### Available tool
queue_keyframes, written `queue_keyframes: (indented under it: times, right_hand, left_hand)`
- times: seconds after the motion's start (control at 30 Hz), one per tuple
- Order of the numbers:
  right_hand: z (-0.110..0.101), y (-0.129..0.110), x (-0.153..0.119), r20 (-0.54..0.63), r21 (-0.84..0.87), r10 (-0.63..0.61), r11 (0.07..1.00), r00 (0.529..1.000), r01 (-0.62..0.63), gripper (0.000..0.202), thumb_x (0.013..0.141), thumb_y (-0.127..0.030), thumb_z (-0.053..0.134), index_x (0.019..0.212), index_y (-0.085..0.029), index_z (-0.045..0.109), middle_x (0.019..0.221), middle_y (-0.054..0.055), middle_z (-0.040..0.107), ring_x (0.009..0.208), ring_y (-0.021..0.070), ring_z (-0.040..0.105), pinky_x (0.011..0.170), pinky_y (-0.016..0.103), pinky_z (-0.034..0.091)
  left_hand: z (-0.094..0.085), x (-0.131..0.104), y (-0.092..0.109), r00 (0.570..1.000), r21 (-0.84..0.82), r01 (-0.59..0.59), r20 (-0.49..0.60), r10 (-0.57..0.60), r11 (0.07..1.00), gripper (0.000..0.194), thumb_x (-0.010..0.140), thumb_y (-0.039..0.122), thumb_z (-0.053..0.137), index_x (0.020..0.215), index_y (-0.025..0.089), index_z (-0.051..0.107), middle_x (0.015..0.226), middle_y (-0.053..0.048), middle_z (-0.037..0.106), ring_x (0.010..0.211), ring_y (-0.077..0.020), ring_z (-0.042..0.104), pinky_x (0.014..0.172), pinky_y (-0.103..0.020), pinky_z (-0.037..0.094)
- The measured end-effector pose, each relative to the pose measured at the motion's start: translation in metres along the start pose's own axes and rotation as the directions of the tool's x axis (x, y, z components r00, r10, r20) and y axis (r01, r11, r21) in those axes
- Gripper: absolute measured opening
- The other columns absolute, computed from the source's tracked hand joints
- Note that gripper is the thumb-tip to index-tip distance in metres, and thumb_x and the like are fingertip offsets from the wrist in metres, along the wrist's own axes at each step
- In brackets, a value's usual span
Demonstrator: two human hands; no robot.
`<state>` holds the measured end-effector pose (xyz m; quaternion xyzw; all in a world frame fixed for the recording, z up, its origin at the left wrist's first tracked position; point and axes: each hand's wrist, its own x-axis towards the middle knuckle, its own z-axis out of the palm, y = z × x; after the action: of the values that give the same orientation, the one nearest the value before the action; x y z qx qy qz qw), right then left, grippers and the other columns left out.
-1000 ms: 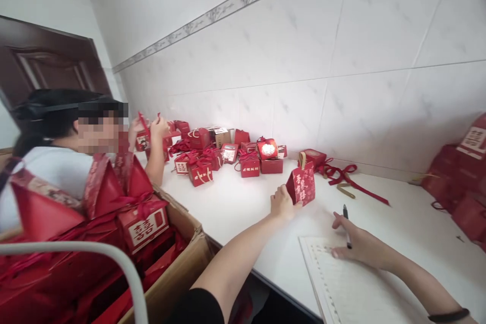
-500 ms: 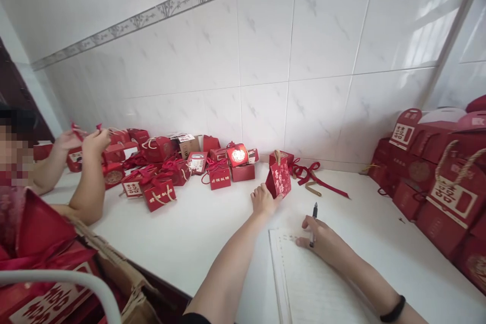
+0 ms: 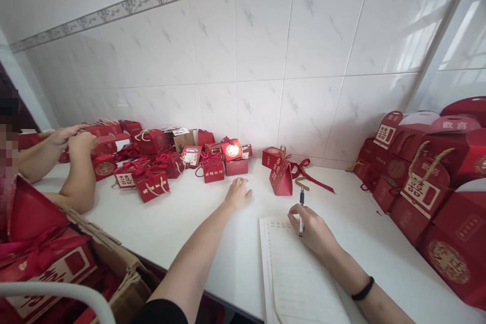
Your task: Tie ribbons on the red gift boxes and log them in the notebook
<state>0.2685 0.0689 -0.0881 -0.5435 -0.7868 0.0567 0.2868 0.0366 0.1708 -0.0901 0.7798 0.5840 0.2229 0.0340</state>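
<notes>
My left hand [image 3: 237,194] reaches over the white table with nothing in it, its fingers apart. To its right, standing free of the hand, is a red triangular gift box [image 3: 281,177] with gold characters and a cord loop on top. My right hand [image 3: 314,227] grips a pen [image 3: 302,197], which points up and away from the paper. Beneath that hand lies a lined notebook [image 3: 299,278] with a little writing along its top. A small red gift box [image 3: 214,171] with a ribbon bow sits to the far left of my left hand.
Stacked red gift boxes [image 3: 429,187] fill the right side. More red boxes [image 3: 154,186] line the wall at left, where another person's hands [image 3: 76,139] work. A cardboard carton [image 3: 125,278] stands at lower left. Red ribbon [image 3: 315,180] lies behind the triangular box.
My left hand has let go of the triangular box and moved left. The box now stands turned, showing its side. The pen remains in my right hand; the other person's hands have lowered.
</notes>
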Motion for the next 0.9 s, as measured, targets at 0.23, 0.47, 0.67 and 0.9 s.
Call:
queue_keyframes:
  times: [0.23,0.47,0.67,0.9]
  right_hand:
    - [0.009,-0.019,-0.013,0.146,0.161,-0.269,0.956,0.952,0.246,0.020,0.089,-0.032,0.035,0.096,-0.021,0.051,0.090,0.008,0.058,0.070,0.0189,0.060,0.065,0.034,0.050]
    - [0.018,-0.015,-0.014,0.257,0.170,-0.277,0.956,0.926,0.239,0.025,0.088,-0.034,0.036,0.102,-0.020,0.052,0.097,0.011,0.059,0.080,0.0218,0.061,0.073,0.038,0.050]
    - [0.023,-0.010,-0.014,0.258,0.186,-0.243,0.962,0.935,0.198,0.029,0.090,-0.038,0.032,0.101,-0.020,0.052,0.099,0.010,0.061,0.082,0.0221,0.061,0.075,0.038,0.050]
    - [0.025,-0.009,-0.014,0.235,0.174,-0.218,0.968,0.947,0.179,0.029,0.091,-0.040,0.032,0.100,-0.023,0.052,0.099,0.008,0.062,0.084,0.0215,0.062,0.073,0.035,0.050]
  left_hand:
    - [-0.092,-0.009,-0.069,0.981,0.294,-0.190,0.091,0.170,0.937,0.043,0.068,0.006,0.050,0.110,0.016,0.058,0.133,-0.011,0.048,0.129,-0.0237,0.034,0.107,-0.035,0.020]
    - [-0.195,-0.045,-0.128,0.973,0.483,0.214,-0.179,-0.143,0.849,0.049,0.074,0.011,0.043,0.123,0.010,0.046,0.139,-0.018,0.037,0.132,-0.0264,0.023,0.107,-0.043,0.012]
    - [-0.213,-0.098,-0.168,0.736,0.384,0.673,-0.430,-0.523,0.632,0.050,0.084,0.030,0.036,0.126,0.004,0.038,0.127,-0.027,0.044,0.122,-0.0365,0.038,0.097,-0.053,0.027]
    - [-0.187,-0.099,-0.186,0.702,0.255,0.709,-0.350,-0.621,0.658,0.063,0.082,0.047,0.042,0.134,0.014,0.030,0.139,-0.017,0.039,0.129,-0.0298,0.035,0.101,-0.045,0.031]
